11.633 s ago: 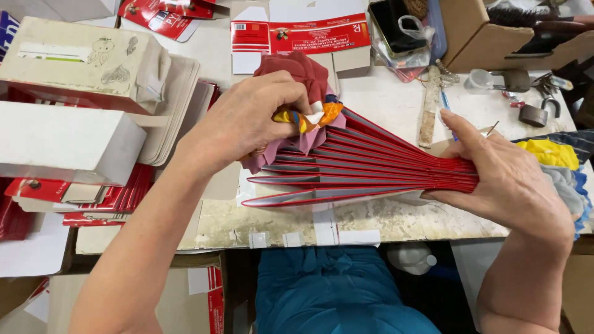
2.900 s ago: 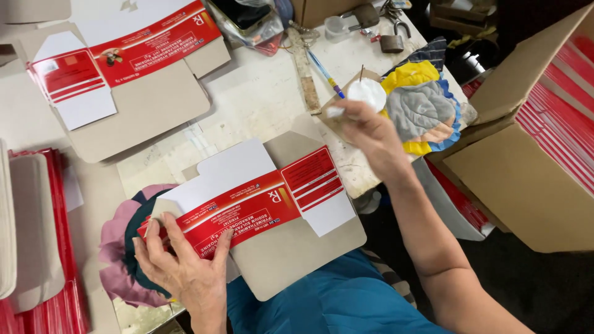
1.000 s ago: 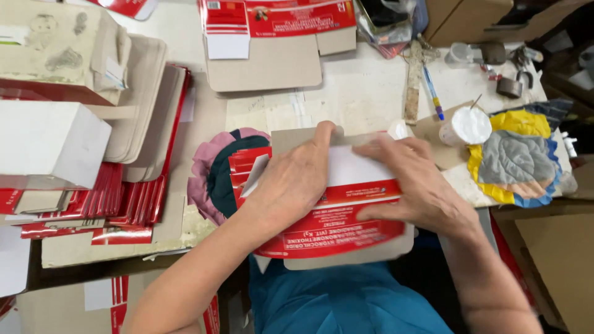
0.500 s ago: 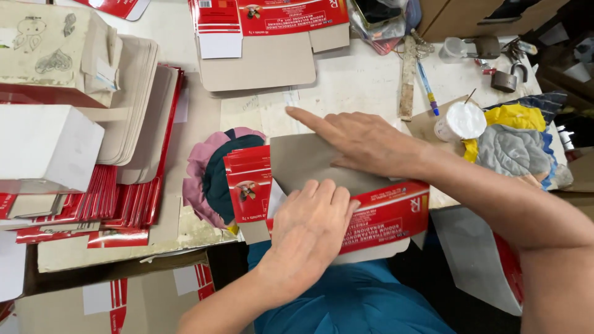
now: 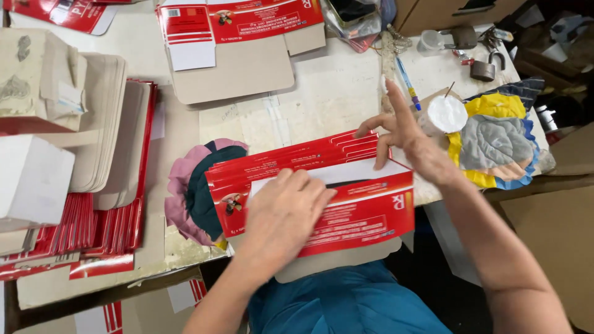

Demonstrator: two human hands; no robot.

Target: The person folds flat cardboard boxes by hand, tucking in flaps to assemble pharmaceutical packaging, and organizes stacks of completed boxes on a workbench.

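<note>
The red carton blank (image 5: 322, 198) is lying at the bench's (image 5: 334, 93) near edge, over a pink-and-teal cloth pad (image 5: 192, 192). The left hand (image 5: 281, 216) is pressing flat on it, fingers together. The right hand (image 5: 405, 139) is touching its far edge, fingers spread. Beyond sits a white lid (image 5: 447, 114).

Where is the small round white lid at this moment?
In the head view, the white lid lies on the right of the table, against the quilted cloth, just beyond the right hand.
</note>
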